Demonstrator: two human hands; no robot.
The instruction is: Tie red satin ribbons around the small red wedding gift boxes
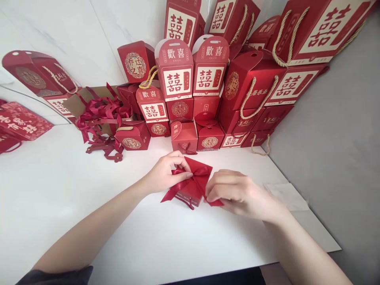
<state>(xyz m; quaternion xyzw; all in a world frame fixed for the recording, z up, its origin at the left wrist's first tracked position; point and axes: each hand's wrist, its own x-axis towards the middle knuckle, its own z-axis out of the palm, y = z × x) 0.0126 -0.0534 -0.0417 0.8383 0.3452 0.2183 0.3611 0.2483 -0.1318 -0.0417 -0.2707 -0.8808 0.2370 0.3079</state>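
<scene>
A small red gift box point(197, 191) sits on the white table in front of me, with a dark red cord hanging at its near side. Red satin ribbon point(172, 191) crosses its top and gathers in a knot near the middle. My left hand point(168, 171) pinches the ribbon beside the knot, thumb and fingers closed. To the right of the box, my right hand point(233, 192) has its fingers closed on another ribbon end, stretched out from the knot. A short red tail of it shows below those fingers.
Red gift boxes point(178, 75) with white and gold lettering stand stacked along the back. A cardboard box point(80, 103) at back left overflows with red ribbons point(103, 111). Red bags point(22, 122) lie at far left. A grey wall point(332, 150) bounds the right side.
</scene>
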